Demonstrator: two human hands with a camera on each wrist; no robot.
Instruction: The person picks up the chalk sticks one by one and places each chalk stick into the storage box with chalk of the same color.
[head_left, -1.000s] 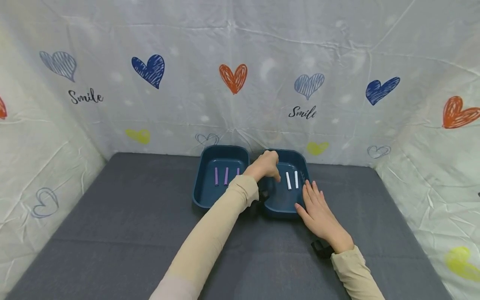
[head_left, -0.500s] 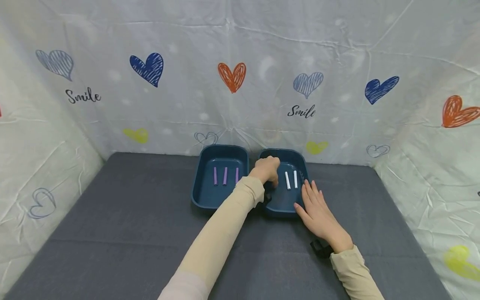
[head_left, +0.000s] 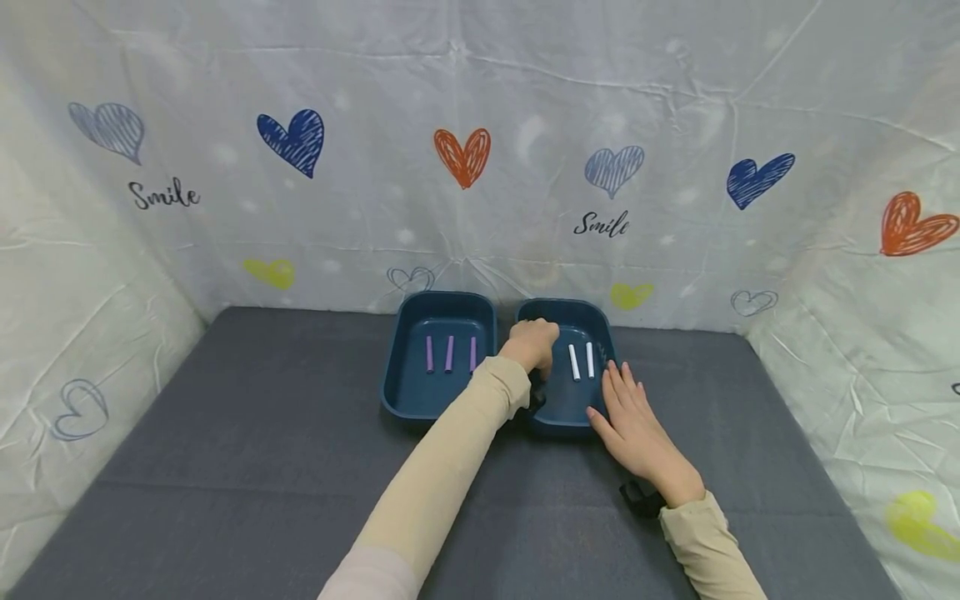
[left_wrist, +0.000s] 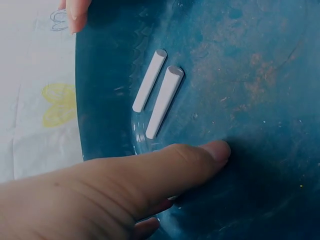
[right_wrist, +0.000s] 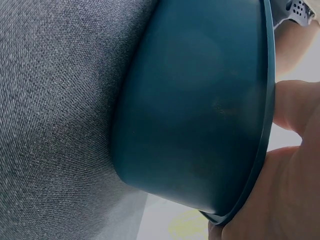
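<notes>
My left hand point(head_left: 534, 343) reaches down into the right blue tray point(head_left: 564, 420), left of two white chalk-like sticks point(head_left: 582, 362) lying side by side on its floor. In the left wrist view, the left thumb point(left_wrist: 200, 157) points across the tray floor beside the white sticks point(left_wrist: 162, 102). The other fingers are mostly hidden under it, so whether they hold anything is unclear. With fingers straight, my right hand point(head_left: 641, 429) rests on that tray's right rim; its thumb touches the near right corner. The right wrist view shows this hand against the rim of the tray point(right_wrist: 195, 100).
To the left stands a second blue tray point(head_left: 401, 410) with three purple sticks point(head_left: 449, 354) in a row. Both trays sit on a grey cloth-covered table point(head_left: 247, 433), near the back. Behind it hangs a white curtain point(head_left: 360, 167) printed with hearts.
My left hand has moved slightly down and right within the right tray, and its fingers now point lower. The right hand stays on the rim. The sticks lie as before.
</notes>
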